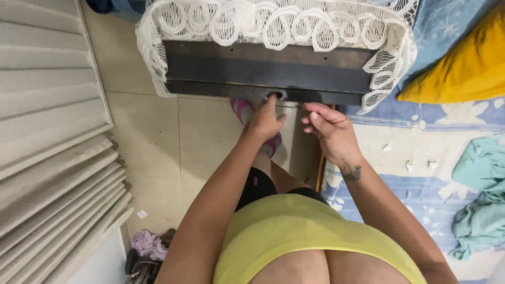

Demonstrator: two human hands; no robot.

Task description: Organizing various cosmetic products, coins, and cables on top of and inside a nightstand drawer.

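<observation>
A dark metal drawer front or shelf edge [263, 71] runs across the top under a white lace cloth [273, 23]. My left hand [264, 122] reaches up to the lower edge of the dark panel, its fingertips on a small pale fitting [275, 94] there. My right hand [329, 131] is just to the right, fingers pinched on a thin needle-like metal piece [298, 107] pointing left toward that fitting.
Pale tiled floor [158, 137] lies below. White slatted louvres [47, 131] fill the left. A bed with a blue floral sheet [400, 168], a yellow pillow [468, 68] and teal cloth [481, 189] lies on the right. Pink sandals [243, 109] show on my feet. Purple cloth [147, 244] sits bottom left.
</observation>
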